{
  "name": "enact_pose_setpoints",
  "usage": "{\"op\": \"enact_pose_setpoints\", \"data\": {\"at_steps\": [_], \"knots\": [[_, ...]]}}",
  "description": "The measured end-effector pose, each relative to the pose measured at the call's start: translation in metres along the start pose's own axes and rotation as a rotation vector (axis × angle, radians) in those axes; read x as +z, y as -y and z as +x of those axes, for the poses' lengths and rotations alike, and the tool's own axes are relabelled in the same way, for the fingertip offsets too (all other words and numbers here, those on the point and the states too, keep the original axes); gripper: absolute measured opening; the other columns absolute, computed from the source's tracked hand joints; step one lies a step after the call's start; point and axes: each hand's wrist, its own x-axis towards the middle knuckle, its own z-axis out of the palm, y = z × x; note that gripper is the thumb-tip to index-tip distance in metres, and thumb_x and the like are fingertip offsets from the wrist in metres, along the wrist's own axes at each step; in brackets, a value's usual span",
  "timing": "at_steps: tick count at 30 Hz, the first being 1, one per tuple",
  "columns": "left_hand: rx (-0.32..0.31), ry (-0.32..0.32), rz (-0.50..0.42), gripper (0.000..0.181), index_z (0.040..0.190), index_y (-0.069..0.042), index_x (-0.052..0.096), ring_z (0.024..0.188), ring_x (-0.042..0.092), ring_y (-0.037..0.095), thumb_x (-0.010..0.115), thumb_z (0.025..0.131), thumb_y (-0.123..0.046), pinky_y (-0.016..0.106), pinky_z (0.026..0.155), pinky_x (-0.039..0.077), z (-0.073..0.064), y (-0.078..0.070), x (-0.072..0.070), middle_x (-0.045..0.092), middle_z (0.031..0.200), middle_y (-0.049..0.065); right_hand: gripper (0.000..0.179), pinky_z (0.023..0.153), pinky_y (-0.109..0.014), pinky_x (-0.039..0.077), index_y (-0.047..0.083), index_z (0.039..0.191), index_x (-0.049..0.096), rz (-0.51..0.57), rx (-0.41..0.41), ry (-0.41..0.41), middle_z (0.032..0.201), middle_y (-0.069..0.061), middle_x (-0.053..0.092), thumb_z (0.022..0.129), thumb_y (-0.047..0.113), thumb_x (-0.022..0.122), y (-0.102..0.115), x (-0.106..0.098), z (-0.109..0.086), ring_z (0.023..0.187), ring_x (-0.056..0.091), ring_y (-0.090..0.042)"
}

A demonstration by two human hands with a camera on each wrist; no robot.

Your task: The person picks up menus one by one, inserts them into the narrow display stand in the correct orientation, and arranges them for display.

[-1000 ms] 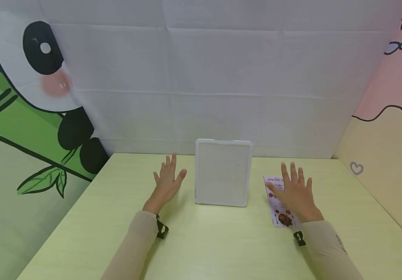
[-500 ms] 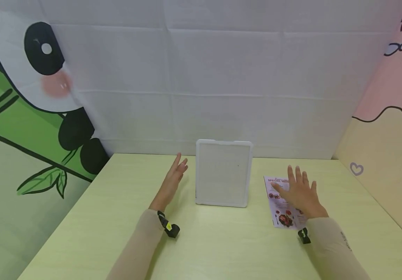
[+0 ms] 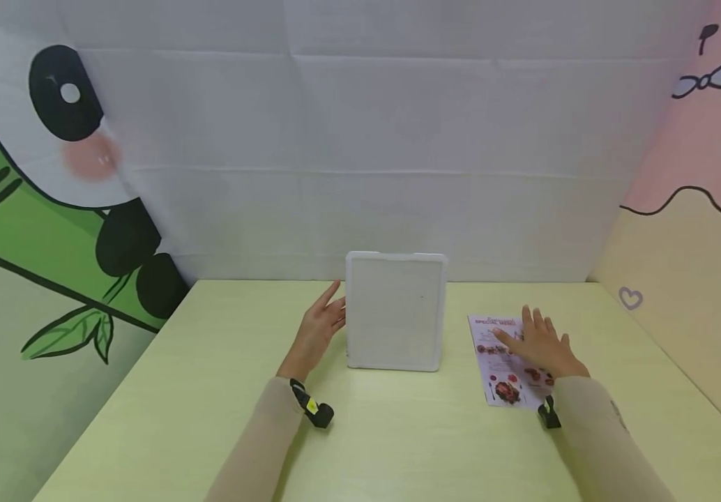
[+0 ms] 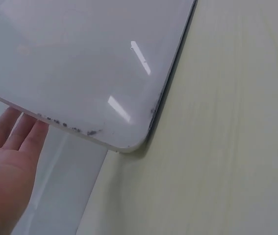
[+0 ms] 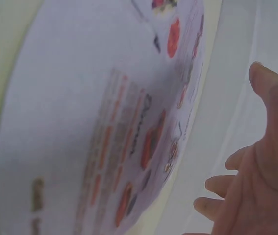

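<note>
A white rectangular board (image 3: 395, 314) with rounded corners and a raised rim stands upright on the table. My left hand (image 3: 318, 331) is at its left edge, fingers extended, with the fingertips partly hidden behind it. In the left wrist view, the fingers (image 4: 25, 132) reach up to the lower edge of the glossy board (image 4: 89, 63), which has dark scuffs near one corner. Over a printed menu sheet (image 3: 492, 362) hovers my right hand (image 3: 542, 345), its fingers spread and holding nothing. The right wrist view has the menu's text and food pictures close beside that hand (image 5: 266, 161).
The pale yellow table (image 3: 367, 446) ends against a white cloth backdrop (image 3: 398, 139). Cartoon-printed side walls, a green one (image 3: 40, 230) and a pink-and-cream one (image 3: 693, 258), bound it left and right. Each wrist wears a black strapped camera (image 3: 319, 413).
My left hand has turned and moved right to the board's left edge. The right hand has shifted slightly right and lower, uncovering more of the menu. The head view has shifted a little.
</note>
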Motion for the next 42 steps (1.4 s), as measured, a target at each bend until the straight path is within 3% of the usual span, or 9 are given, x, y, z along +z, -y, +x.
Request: {"op": "enact_pose_setpoints", "data": {"at_steps": [4, 8, 16, 26, 32, 42], "knots": [[0.008, -0.022, -0.028, 0.057, 0.151, -0.019, 0.032, 0.105, 0.061, 0.009, 0.054, 0.099, -0.015, 0.019, 0.09, 0.051, 0.002, 0.005, 0.001, 0.055, 0.133, 0.013, 0.109, 0.104, -0.077, -0.006, -0.01, 0.149, -0.008, -0.004, 0.015, 0.029, 0.152, -0.038, -0.008, 0.091, 0.07, 0.039, -0.004, 0.0, 0.005, 0.139, -0.006, -0.057], [0.0, -0.04, 0.026, 0.061, 0.149, -0.023, 0.038, 0.106, 0.059, 0.007, 0.063, 0.094, -0.018, 0.018, 0.088, 0.051, 0.004, 0.007, 0.005, 0.061, 0.112, 0.0, 0.11, 0.104, -0.077, -0.007, -0.012, 0.147, -0.009, -0.004, 0.041, 0.06, 0.151, -0.038, -0.01, 0.091, 0.069, 0.039, -0.009, 0.0, 0.008, 0.138, -0.008, -0.057], [-0.016, -0.09, 0.128, 0.056, 0.146, -0.012, 0.041, 0.107, 0.061, 0.01, 0.062, 0.094, -0.013, 0.022, 0.089, 0.053, 0.006, 0.007, 0.012, 0.055, 0.134, 0.02, 0.111, 0.104, -0.078, -0.007, -0.015, 0.146, -0.009, -0.003, 0.063, 0.089, 0.151, -0.038, -0.009, 0.091, 0.069, 0.04, -0.016, 0.001, 0.01, 0.138, -0.008, -0.057], [0.011, -0.149, 0.075, 0.052, 0.141, -0.006, 0.048, 0.101, 0.064, 0.009, 0.064, 0.092, -0.009, 0.022, 0.083, 0.055, 0.007, 0.008, 0.017, 0.059, 0.131, 0.019, 0.115, 0.104, -0.078, -0.003, -0.017, 0.145, -0.008, -0.025, 0.08, 0.124, 0.15, -0.038, -0.008, 0.089, 0.068, 0.047, -0.022, 0.002, 0.015, 0.137, -0.007, -0.058], [0.018, -0.151, 0.072, 0.05, 0.141, -0.005, 0.048, 0.099, 0.065, 0.008, 0.062, 0.093, -0.006, 0.024, 0.082, 0.056, 0.008, 0.007, 0.019, 0.057, 0.133, 0.02, 0.116, 0.106, -0.076, 0.0, -0.015, 0.146, -0.007, -0.003, 0.126, 0.165, 0.152, -0.036, -0.009, 0.087, 0.067, 0.051, -0.022, 0.001, 0.014, 0.138, -0.008, -0.056], [-0.028, -0.166, 0.094, 0.051, 0.141, -0.01, 0.049, 0.105, 0.064, 0.013, 0.062, 0.092, -0.007, 0.024, 0.085, 0.055, 0.011, 0.009, 0.017, 0.057, 0.134, 0.019, 0.111, 0.103, -0.08, 0.007, -0.014, 0.147, -0.002, -0.048, 0.097, 0.164, 0.152, -0.036, -0.004, 0.089, 0.065, 0.051, -0.026, 0.002, 0.016, 0.136, -0.004, -0.06]]}}
